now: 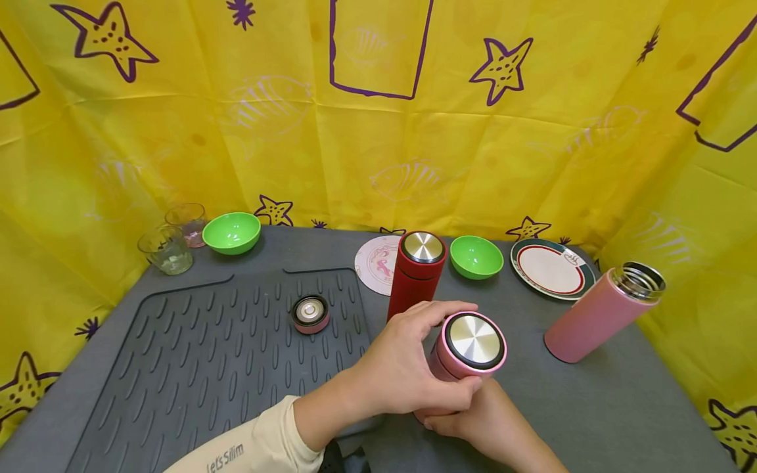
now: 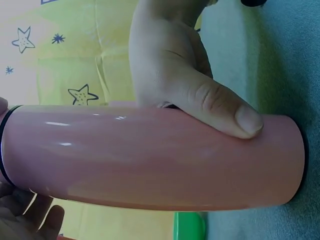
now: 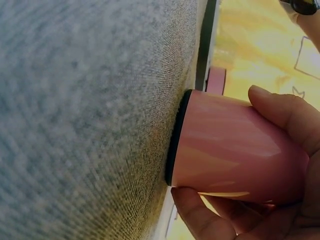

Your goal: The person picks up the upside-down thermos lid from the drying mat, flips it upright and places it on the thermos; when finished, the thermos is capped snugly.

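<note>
A pink thermos with a shiny metal-topped lid stands in front of me, its base on the grey cloth in the right wrist view. My left hand grips the lid end, thumb and fingers on opposite sides. Lower down, my right hand holds the body; its thumb lies along the side in the left wrist view. Just behind stands a red thermos, capped. To the right, a second pink thermos is uncapped, its metal mouth showing. A pink lid lies underside up on the mat.
The dark ridged drying mat covers the left of the table. Along the back are two glasses, a green bowl, a pink-white round plate, another green bowl and a dark-rimmed plate. A yellow patterned curtain hangs behind.
</note>
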Demonstrator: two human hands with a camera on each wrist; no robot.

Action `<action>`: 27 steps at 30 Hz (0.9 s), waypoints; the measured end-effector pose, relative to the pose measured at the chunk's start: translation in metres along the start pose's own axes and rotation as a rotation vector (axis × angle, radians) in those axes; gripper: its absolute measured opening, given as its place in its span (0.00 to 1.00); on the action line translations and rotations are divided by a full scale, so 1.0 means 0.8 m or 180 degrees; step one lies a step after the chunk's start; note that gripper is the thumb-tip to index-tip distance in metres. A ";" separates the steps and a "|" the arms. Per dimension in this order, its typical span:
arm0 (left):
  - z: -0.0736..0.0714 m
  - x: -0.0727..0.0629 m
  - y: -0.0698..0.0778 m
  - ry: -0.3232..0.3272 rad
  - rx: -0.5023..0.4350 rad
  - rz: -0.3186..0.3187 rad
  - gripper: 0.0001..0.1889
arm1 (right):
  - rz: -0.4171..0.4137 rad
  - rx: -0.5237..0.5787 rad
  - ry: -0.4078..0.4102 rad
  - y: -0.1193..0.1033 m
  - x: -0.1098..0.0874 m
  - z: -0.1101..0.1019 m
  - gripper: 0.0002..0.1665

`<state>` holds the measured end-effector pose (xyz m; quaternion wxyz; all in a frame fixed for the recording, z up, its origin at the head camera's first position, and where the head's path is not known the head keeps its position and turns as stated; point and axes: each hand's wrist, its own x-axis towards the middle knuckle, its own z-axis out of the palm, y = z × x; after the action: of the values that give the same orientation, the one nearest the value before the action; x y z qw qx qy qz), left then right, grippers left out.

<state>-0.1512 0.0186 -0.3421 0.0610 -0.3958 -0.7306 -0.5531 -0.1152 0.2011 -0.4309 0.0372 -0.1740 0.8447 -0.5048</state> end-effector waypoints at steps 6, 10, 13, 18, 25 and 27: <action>0.010 -0.003 0.007 0.0079 0.0069 -0.0292 0.44 | -0.0071 -0.0217 0.0039 -0.001 -0.001 -0.001 0.31; 0.019 -0.004 0.012 0.0424 0.0277 -0.0442 0.42 | -0.0093 -0.0386 0.0009 0.000 0.000 -0.002 0.31; 0.019 -0.004 0.010 0.0561 0.0373 -0.0292 0.36 | -0.0183 -0.0369 0.0028 0.003 0.000 -0.002 0.31; 0.003 0.002 0.000 0.0243 0.0272 0.0212 0.33 | -0.0143 -0.0172 0.0017 0.002 0.000 -0.003 0.26; 0.002 0.002 0.000 -0.0017 0.0120 -0.0066 0.39 | -0.0099 -0.0105 0.0016 -0.001 0.001 -0.002 0.27; 0.007 -0.001 0.004 0.0124 0.0134 -0.0268 0.41 | -0.0126 -0.0155 0.0019 0.000 0.000 -0.002 0.27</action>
<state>-0.1469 0.0235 -0.3423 0.0601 -0.3525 -0.7567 -0.5473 -0.1155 0.2021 -0.4299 0.0204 -0.1901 0.8532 -0.4853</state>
